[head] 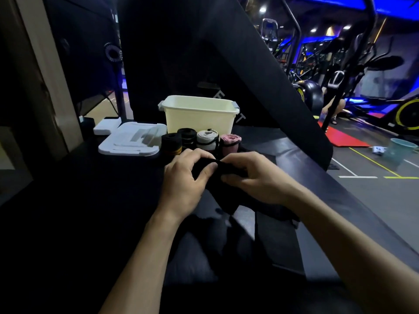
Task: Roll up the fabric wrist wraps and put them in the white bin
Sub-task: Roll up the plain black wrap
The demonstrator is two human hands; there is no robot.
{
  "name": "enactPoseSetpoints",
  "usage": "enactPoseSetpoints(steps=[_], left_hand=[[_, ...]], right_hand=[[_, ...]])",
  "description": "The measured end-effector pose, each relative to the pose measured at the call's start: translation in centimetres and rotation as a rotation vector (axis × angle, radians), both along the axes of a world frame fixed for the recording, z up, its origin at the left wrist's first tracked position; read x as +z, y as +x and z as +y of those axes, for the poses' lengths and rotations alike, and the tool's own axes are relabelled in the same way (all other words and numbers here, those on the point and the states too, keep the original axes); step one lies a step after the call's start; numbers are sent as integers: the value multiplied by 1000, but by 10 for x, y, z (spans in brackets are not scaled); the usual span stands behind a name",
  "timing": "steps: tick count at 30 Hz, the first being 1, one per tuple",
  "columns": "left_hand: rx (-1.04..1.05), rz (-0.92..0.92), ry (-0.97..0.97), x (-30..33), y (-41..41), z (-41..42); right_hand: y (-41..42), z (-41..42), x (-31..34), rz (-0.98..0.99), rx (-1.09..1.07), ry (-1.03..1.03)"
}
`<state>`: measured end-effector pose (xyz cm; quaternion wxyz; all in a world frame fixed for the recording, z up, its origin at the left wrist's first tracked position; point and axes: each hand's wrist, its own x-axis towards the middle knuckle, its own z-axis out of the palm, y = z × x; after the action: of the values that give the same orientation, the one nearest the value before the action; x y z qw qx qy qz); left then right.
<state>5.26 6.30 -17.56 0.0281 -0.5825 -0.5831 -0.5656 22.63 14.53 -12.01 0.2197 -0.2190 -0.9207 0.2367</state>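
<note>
**A black wrist wrap being rolled between two hands, with the bin just beyond**

A black fabric wrist wrap (223, 177) is held above a dark tabletop (113, 189). It is pinched from one side by the left hand (183, 177), thumb pressed against curled fingers, and from the other by the right hand (256, 175), whose fingertips are closed on the strip's upper edge. The unrolled tail hangs below the grip, toward the viewer; how much is already wound cannot be told, as black cloth merges with shadow.

Just beyond the grip, four finished rolls stand in a row: a black roll with a yellow stripe (171, 143), a second black roll (187, 137), a grey-white roll (206, 139) and a pink roll (230, 143). Directly behind them sits the white bin (199, 114), open; no wraps can be seen inside it. Its lid (131, 141) lies flat beyond the left hand, to the outside.

To roll well, the edges are probably best kept aligned and the tail held taut, so that the coil is wound tight and does not telescope. The closing end should be secured before the grip is released.
</note>
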Motion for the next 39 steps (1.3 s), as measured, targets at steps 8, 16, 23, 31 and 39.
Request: enactPoseSetpoints(steps=[8, 16, 23, 31, 39], left_hand=[[16, -294, -22, 1, 14, 23], [-549, -302, -470, -26, 51, 44], [-559, -544, -477, -15, 58, 36], [-666, -827, -450, -7, 66, 27], [-657, -769, -568, -13, 71, 29]], right_hand=[[11, 50, 21, 655, -200, -358], [11, 85, 28, 834, -518, -428], [13, 109, 29, 839, -579, -512], [49, 145, -15, 363, -679, -575], [60, 161, -54, 141, -717, -424]])
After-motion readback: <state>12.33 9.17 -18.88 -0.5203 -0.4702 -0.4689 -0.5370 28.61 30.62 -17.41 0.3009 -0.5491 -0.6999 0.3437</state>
